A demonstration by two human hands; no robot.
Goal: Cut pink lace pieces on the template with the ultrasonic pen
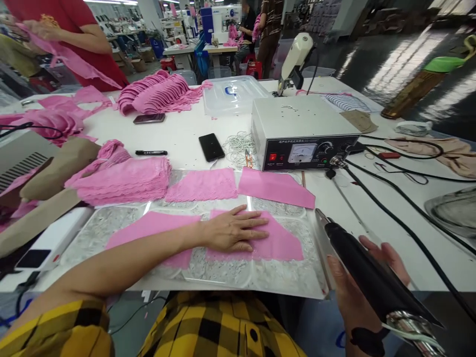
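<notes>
My left hand [236, 230] lies flat, palm down and fingers spread, on a pink fabric piece [284, 240] with a slanted right edge. Under my left forearm is another pink fabric piece [145, 225], partly covered. At the right, my right hand [349, 282] holds a black hand-held ultrasonic tool [368, 267]; thumb and fingers show on either side of its body. Its narrow metal tip points up and left, just off the right end of the clear patterned board [223, 275]. Behind my left hand lie a lace-edged pink piece [204, 183] and a plain pink piece [275, 187].
A control box [310, 148] with a dial and cables stands behind the board. A pink fabric stack [124, 181], a marker [151, 152], a phone [211, 147] and tangled cord [238, 148] are nearby. Across the table, a person in red [89, 44] handles pink fabric.
</notes>
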